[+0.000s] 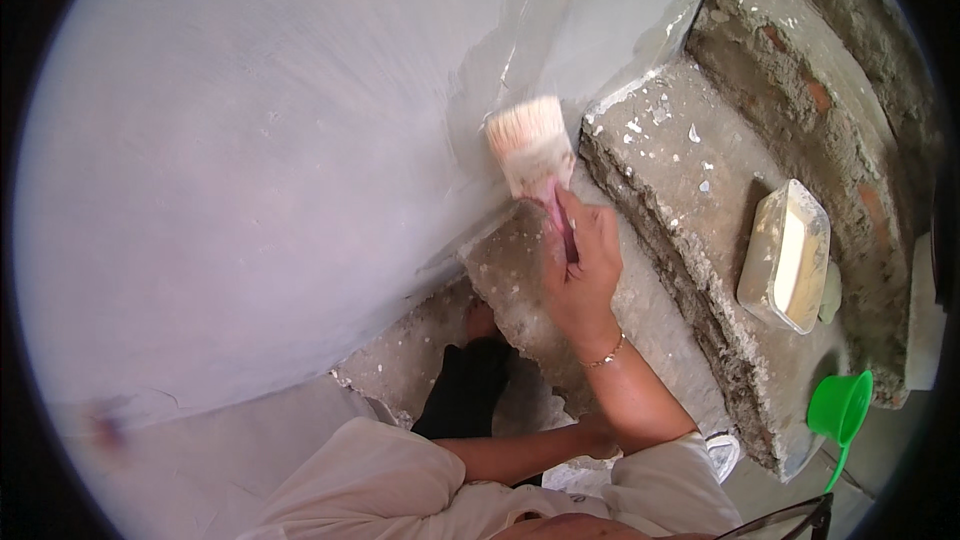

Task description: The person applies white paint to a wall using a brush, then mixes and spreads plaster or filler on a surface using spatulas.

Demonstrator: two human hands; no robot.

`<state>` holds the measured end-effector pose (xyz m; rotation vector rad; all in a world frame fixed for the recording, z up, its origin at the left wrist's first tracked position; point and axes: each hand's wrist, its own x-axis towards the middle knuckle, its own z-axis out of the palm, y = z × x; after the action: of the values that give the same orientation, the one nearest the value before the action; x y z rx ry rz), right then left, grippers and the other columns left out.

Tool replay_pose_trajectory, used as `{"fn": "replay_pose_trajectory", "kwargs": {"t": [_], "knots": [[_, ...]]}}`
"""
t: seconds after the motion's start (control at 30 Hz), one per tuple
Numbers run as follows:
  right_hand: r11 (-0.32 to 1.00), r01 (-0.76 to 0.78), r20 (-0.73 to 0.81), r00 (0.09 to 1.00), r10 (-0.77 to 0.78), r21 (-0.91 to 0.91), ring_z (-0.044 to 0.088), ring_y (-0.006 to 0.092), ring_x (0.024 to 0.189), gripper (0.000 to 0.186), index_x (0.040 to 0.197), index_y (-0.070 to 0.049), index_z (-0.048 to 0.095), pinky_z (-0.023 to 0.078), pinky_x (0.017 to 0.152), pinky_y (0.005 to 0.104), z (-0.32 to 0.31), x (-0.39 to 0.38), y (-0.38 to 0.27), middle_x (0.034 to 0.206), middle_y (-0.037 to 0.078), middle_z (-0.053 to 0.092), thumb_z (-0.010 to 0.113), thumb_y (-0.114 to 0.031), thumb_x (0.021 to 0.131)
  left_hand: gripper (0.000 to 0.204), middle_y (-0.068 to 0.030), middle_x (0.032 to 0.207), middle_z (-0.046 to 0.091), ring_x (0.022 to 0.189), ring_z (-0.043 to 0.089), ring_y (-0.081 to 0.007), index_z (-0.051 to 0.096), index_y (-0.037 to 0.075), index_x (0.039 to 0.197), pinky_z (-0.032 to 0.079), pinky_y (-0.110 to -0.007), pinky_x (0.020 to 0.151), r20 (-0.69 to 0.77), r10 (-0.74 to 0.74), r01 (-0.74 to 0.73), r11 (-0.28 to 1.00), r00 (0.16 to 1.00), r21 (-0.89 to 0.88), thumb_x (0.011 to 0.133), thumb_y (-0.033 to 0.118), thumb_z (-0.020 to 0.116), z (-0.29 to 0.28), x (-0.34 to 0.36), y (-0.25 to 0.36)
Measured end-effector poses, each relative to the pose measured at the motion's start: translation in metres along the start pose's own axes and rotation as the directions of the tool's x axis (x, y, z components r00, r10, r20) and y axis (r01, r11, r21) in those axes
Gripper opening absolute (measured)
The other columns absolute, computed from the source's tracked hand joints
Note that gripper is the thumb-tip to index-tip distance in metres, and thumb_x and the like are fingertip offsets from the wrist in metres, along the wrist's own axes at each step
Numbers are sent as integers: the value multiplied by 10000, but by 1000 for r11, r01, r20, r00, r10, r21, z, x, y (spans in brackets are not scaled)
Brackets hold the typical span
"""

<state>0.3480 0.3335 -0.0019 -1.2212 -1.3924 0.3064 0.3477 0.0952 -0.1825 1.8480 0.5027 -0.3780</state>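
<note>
My right hand (588,265) is closed round the handle of a wide paintbrush (535,155). Its pale, paint-caked bristles point up and lie against or very close to the grey-white wall (250,170), by a darker, damp-looking patch (490,70). A thin bracelet circles my right wrist. My left forearm crosses low in front of my body, and my left hand (597,434) is mostly hidden beside my right forearm, its fingers not readable. To the right, a clear rectangular plastic tub (790,255) holding cream-coloured liquid rests on a concrete step (690,185).
Rough concrete steps with exposed brick (815,90) rise toward the upper right, strewn with white flakes. A green plastic dipper (840,408) with a long handle stands at the lower right. My bare foot (481,320) is on the step close to the wall.
</note>
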Motion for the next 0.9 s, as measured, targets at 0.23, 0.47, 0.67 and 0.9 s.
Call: {"fn": "replay_pose_trajectory", "kwargs": {"t": [0.23,0.47,0.67,0.9], "knots": [[987,156,-86,984,-159,-45,541,258,724,429,1218,-62,584,468,626,332,53,2,16,836,132,506,580,31,800,575,-168,1318,488,1205,500,-330,459,35,1289,447,-479,924,1,70,-70,998,998,5,819,298,661,27,14,-7],[971,-140,268,945,190,-196,604,333,780,331,1093,-105,605,501,653,412,32,-77,36,893,137,548,580,2,781,576,-172,1294,503,1195,507,-326,458,29,1281,451,-473,916,-26,67,-66,998,997,21,815,298,666,31,12,-16],[891,49,552,800,235,-451,616,348,761,261,1057,-118,624,501,655,443,24,-33,32,900,136,564,568,-88,804,577,-175,1274,517,1186,512,-322,458,23,1273,455,-468,910,-74,65,-58,995,995,82,812,298,669,43,18,-27],[956,79,347,937,25,-284,601,315,702,284,1027,-83,649,491,628,364,-34,46,-45,800,137,578,594,9,764,647,-197,1238,498,1144,520,-363,423,6,1289,460,-517,866,60,-183,185,982,981,-25,781,289,706,-30,-20,26]]}}
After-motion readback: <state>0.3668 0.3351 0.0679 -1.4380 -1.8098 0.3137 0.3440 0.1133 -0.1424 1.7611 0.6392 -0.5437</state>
